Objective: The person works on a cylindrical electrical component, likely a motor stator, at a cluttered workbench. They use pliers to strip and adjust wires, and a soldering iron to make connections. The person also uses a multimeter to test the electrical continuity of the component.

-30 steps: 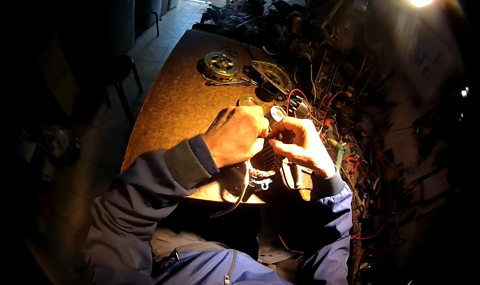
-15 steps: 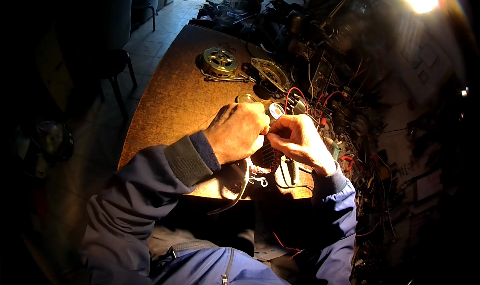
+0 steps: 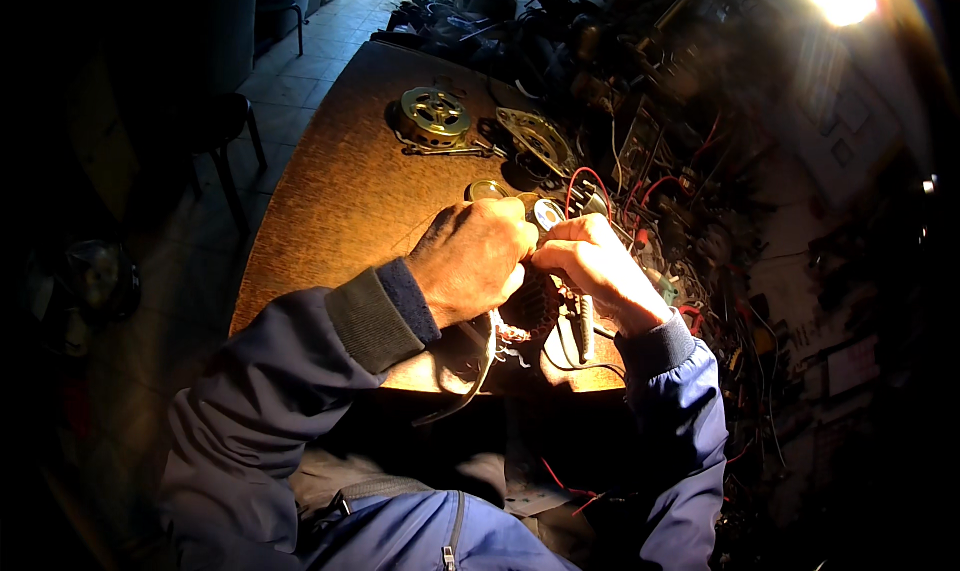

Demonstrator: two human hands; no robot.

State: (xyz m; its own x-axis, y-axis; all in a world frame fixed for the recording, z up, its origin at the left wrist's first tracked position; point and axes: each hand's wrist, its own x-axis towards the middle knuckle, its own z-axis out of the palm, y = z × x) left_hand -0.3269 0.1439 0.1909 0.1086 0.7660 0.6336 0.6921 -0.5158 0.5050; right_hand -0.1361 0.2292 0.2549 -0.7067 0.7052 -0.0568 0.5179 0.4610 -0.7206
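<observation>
Both hands meet over a ring-shaped motor stator with copper windings (image 3: pixel 536 314) near the table's front edge. My left hand (image 3: pixel 474 258) is closed, its fingers curled over the stator's far side; what they grip is hidden. My right hand (image 3: pixel 603 273) is closed in a pinch against the left fingertips, on something too small to make out. A grey flat cable (image 3: pixel 478 376) hangs from beside the stator over the table edge. Just beyond the hands are a round shallow tin (image 3: pixel 487 189) and a small roll with a pale label (image 3: pixel 548 213).
On the wooden table (image 3: pixel 330 206) farther back lie a round brass-coloured motor cover (image 3: pixel 436 116), a second metal cover (image 3: pixel 538 141) and long bolts (image 3: pixel 447 152). Tangled wires and tools (image 3: pixel 690 231) crowd the right side. A dark handle-like piece (image 3: pixel 584 329) with a cord lies near the front.
My right hand has turned slightly, its fingers drawing closer together beside the left fingertips. The left hand keeps nearly the same place. The whole view has shifted a little.
</observation>
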